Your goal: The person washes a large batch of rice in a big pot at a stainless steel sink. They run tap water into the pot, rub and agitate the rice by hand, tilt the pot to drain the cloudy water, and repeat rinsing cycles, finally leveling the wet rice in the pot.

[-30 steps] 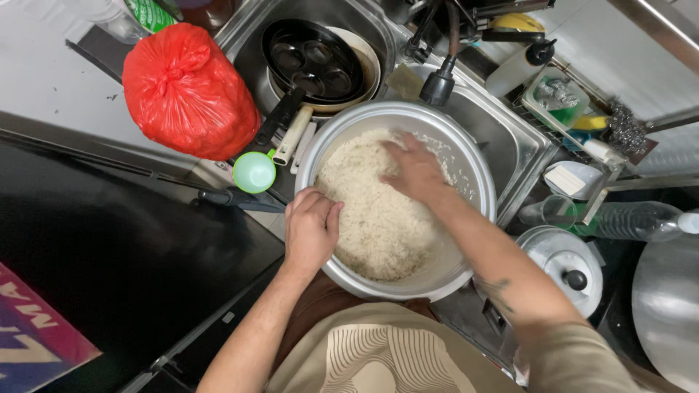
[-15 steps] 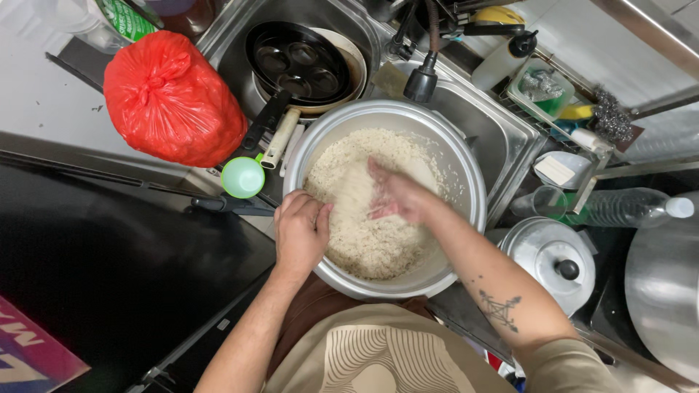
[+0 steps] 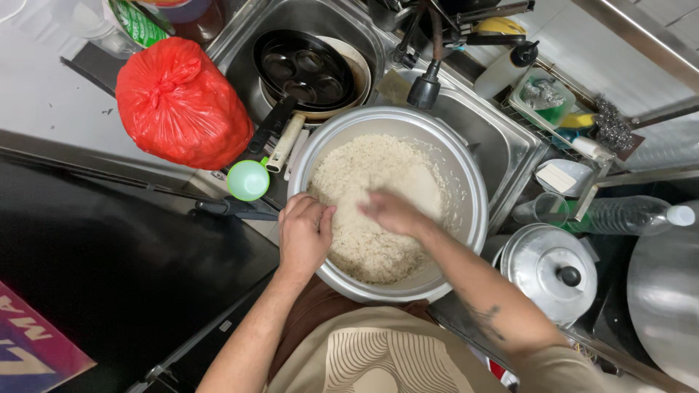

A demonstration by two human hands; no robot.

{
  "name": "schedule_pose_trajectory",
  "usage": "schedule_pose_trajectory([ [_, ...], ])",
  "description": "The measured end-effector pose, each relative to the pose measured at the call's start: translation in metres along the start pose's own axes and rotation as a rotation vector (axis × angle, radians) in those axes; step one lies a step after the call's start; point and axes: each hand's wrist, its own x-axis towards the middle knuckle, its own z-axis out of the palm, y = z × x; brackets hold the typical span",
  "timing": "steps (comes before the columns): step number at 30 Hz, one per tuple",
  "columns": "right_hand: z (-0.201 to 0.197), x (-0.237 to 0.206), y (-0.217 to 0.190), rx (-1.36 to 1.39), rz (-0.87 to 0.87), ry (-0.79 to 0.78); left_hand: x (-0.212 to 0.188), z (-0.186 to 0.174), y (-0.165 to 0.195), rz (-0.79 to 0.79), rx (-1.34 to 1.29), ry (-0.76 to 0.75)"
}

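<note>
Both your forearms reach up from 6 o'clock. Your left hand (image 3: 304, 234) curls closed over the metal pot (image 3: 466, 182) rim at 9 o'clock. Your right hand (image 3: 393, 212), blurred, fingers loosely spread, presses on the rice (image 3: 378, 182) mid-pot, above the sink (image 3: 502, 138).

Bright overhead light, glare on the steel pot (image 3: 466, 175), motion-blurred right hand (image 3: 389, 211), dark left counter (image 3: 109, 269).

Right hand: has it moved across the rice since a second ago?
Yes. The right hand slid from the pot's far faucet-side rim toward its middle, nearer the left hand.
</note>
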Motion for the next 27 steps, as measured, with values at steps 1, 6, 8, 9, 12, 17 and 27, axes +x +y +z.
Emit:
schedule_pose_trajectory([
  [1,-0.003,-0.010,0.000,-0.074,-0.007,-0.087,0.000,0.000,0.000,0.006,0.000,0.014],
  [6,-0.006,-0.048,-0.001,-0.517,-0.124,-0.090,0.000,0.001,0.000,0.016,-0.016,0.039],
  [8,0.011,-0.055,0.002,-0.801,-0.395,0.047,-0.001,0.001,-0.001,0.003,-0.011,0.024],
  [9,0.023,-0.054,0.003,-0.917,-0.501,0.031,-0.001,0.002,-0.001,0.002,-0.004,0.021],
  [12,0.058,-0.029,0.001,-1.146,-0.691,-0.018,-0.002,0.003,-0.003,0.009,0.011,0.015],
  [17,0.071,0.039,-0.015,-1.212,-0.813,0.235,-0.008,0.001,-0.005,0.001,0.060,-0.006],
  [27,0.002,0.114,0.023,-0.480,-0.248,0.549,-0.008,0.005,-0.009,0.000,0.039,-0.009],
])
